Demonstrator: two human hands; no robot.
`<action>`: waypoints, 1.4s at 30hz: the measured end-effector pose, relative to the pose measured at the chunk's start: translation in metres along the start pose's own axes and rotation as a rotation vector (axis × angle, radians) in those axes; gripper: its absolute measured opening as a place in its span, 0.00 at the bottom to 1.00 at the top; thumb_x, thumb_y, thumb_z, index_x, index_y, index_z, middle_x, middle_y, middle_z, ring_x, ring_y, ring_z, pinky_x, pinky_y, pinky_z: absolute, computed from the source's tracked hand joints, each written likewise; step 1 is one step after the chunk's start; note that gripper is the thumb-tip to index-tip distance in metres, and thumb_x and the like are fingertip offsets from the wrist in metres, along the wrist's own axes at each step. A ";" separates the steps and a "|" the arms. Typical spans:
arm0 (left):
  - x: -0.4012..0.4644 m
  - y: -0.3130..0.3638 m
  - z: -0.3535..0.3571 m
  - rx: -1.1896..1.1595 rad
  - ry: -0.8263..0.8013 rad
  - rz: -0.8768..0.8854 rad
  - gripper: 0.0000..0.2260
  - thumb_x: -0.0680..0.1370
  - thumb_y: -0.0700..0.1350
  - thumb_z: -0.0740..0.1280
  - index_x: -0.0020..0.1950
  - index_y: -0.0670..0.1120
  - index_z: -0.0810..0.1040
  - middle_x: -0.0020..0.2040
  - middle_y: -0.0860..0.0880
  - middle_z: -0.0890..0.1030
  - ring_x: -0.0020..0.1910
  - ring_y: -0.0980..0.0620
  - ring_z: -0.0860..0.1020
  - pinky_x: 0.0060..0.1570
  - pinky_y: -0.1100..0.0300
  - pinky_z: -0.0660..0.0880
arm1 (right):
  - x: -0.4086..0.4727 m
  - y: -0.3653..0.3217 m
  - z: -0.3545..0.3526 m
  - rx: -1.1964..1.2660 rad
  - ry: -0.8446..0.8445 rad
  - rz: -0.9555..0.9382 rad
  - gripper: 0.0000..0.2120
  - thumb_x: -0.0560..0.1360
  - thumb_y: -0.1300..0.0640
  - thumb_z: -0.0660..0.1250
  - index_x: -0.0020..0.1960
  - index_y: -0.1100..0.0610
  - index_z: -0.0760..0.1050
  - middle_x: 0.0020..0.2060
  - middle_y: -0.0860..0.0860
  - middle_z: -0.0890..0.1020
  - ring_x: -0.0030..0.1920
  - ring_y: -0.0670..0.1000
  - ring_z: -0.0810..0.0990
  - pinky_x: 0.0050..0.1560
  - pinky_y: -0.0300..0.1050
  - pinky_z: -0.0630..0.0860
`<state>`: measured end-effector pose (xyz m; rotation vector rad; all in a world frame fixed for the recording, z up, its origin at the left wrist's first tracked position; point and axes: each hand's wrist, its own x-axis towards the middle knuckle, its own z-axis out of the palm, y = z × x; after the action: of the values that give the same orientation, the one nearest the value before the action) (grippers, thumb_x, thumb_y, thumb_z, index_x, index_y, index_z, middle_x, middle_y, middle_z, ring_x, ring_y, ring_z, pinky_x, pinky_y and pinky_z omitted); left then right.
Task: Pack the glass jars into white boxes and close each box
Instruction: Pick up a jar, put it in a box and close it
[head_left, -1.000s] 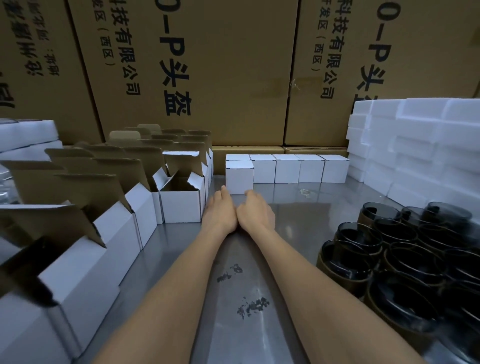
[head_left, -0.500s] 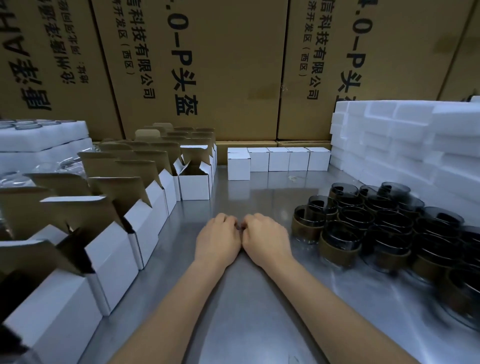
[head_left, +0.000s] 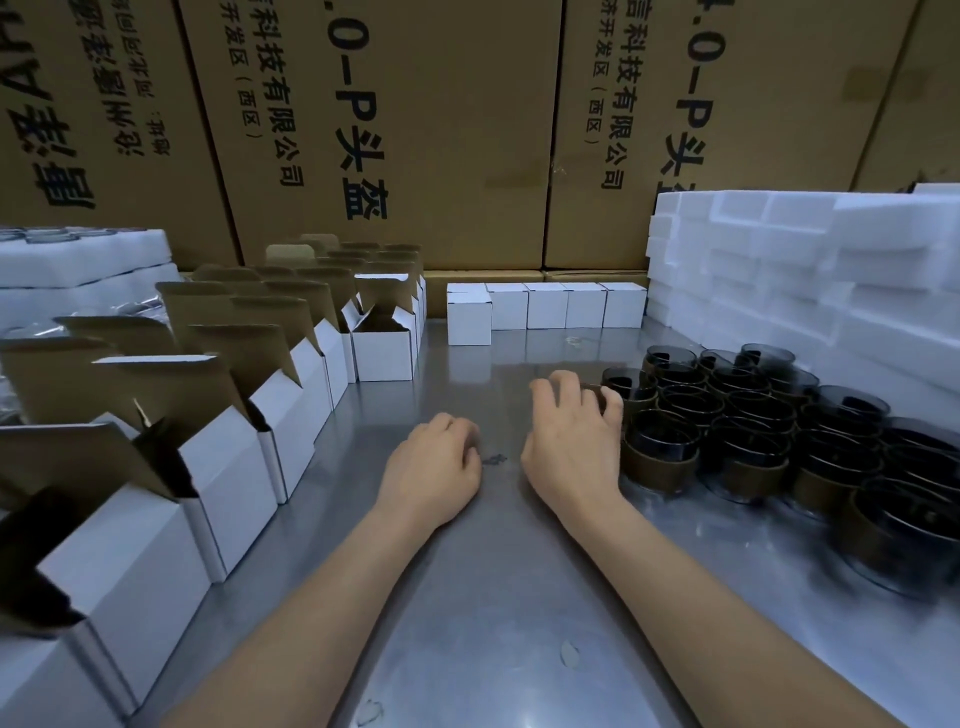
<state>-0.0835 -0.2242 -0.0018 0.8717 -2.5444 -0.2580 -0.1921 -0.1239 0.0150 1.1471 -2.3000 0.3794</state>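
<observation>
Several dark glass jars (head_left: 748, 415) with brown bands stand clustered on the right of the steel table (head_left: 467, 597). My right hand (head_left: 571, 441) reaches into the cluster's near-left edge, its fingers and thumb curled round one glass jar (head_left: 593, 389) that is mostly hidden under the hand. My left hand (head_left: 431, 467) rests on the table beside it with fingers curled under, holding nothing. Open white boxes (head_left: 384, 348) with raised brown flaps stand in rows on the left. Several closed white boxes (head_left: 545, 306) line the back.
White foam blocks (head_left: 810, 270) are stacked at the right, behind the jars. More foam trays (head_left: 78, 260) sit at the far left. Large brown cartons (head_left: 415, 130) form a wall behind the table. Bare steel lies between my forearms.
My hands were together in the middle. They have parted: the right hand moved right and forward onto a jar, and the left stayed on the table.
</observation>
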 end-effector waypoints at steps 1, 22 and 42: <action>0.001 0.000 0.000 -0.037 -0.017 0.017 0.17 0.79 0.50 0.60 0.68 0.50 0.70 0.64 0.51 0.72 0.65 0.49 0.70 0.57 0.55 0.71 | 0.000 -0.002 0.000 0.026 0.007 -0.045 0.21 0.73 0.59 0.57 0.66 0.54 0.66 0.66 0.53 0.68 0.60 0.55 0.72 0.67 0.50 0.49; 0.005 -0.008 -0.008 -0.685 -0.044 -0.022 0.29 0.68 0.46 0.78 0.67 0.48 0.72 0.61 0.51 0.78 0.57 0.55 0.78 0.60 0.61 0.74 | 0.012 0.008 0.003 1.240 -0.454 0.067 0.27 0.70 0.67 0.72 0.66 0.56 0.68 0.57 0.46 0.75 0.59 0.43 0.73 0.49 0.21 0.67; 0.005 -0.009 -0.006 -0.606 0.124 0.193 0.29 0.68 0.34 0.74 0.66 0.50 0.71 0.61 0.54 0.75 0.59 0.56 0.74 0.60 0.60 0.72 | 0.005 0.003 0.008 1.183 -0.238 -0.041 0.33 0.64 0.65 0.78 0.61 0.52 0.65 0.54 0.43 0.75 0.58 0.46 0.75 0.57 0.44 0.74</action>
<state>-0.0798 -0.2347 0.0024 0.3911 -2.2114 -0.8285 -0.1996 -0.1296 0.0112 1.7959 -2.1813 1.8149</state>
